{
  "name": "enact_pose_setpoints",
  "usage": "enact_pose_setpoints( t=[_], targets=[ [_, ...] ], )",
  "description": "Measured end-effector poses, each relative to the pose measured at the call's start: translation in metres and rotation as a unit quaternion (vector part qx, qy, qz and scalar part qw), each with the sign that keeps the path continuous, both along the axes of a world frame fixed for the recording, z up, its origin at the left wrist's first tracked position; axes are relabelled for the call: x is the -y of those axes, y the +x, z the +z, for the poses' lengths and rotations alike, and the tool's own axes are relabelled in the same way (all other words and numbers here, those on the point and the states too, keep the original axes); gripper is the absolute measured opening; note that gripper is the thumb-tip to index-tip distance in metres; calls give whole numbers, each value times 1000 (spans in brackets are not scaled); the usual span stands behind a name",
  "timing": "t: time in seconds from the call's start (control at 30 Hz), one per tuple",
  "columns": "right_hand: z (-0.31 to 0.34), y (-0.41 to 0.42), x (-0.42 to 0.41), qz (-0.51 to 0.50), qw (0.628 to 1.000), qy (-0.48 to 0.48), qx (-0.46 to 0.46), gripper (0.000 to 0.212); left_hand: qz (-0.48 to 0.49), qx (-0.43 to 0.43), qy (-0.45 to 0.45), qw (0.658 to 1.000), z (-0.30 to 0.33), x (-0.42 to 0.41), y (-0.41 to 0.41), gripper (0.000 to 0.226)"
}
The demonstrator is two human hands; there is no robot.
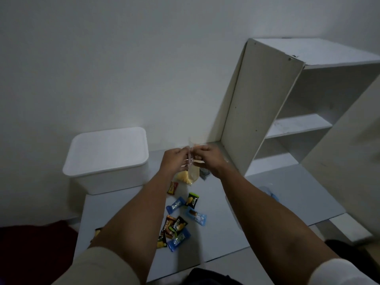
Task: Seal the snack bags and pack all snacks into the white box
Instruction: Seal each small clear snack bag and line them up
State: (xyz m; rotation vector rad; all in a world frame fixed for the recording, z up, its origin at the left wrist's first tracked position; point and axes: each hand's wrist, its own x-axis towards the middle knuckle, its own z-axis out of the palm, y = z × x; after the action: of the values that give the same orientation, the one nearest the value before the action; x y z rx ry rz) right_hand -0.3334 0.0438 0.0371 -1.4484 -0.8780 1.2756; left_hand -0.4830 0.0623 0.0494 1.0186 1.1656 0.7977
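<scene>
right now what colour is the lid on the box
White, matching the box; the lid shows best in the head view.

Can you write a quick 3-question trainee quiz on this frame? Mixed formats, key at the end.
1. True or false: the white box has its lid on.
2. Multiple choice: the clear snack bag is held by A) the left hand only, B) the right hand only, C) both hands, D) neither hand.
3. Fill in: the small wrapped snacks lie loose on the ____, not in the box.

Key:
1. True: the lid sits closed on top.
2. C: both hands pinch the bag's top edge.
3. Table: they are scattered between the forearms.
</scene>
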Motion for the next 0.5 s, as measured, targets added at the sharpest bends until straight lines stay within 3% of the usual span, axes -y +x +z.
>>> enact_pose_setpoints(
  t=[0.07,0.17,0.27,0.4,0.5],
  targets=[
    [-2,9,2,4,1000,-2,15,19,1,-27,6,1000,-3,0,10,32],
    [-5,26,3,30,999,-10,33,7,13,-60,6,998,-7,1,27,18],
    [-10,49,1,46,995,-23,82,7,8,-155,44,987,-15,2,47,20],
    [-29,80,-9,34,977,-12,212,28,-13,-314,108,943,-22,5,73,25],
    [-30,100,-11,27,944,0,329,9,8,-376,116,919,-23,9,87,21]
  ],
)
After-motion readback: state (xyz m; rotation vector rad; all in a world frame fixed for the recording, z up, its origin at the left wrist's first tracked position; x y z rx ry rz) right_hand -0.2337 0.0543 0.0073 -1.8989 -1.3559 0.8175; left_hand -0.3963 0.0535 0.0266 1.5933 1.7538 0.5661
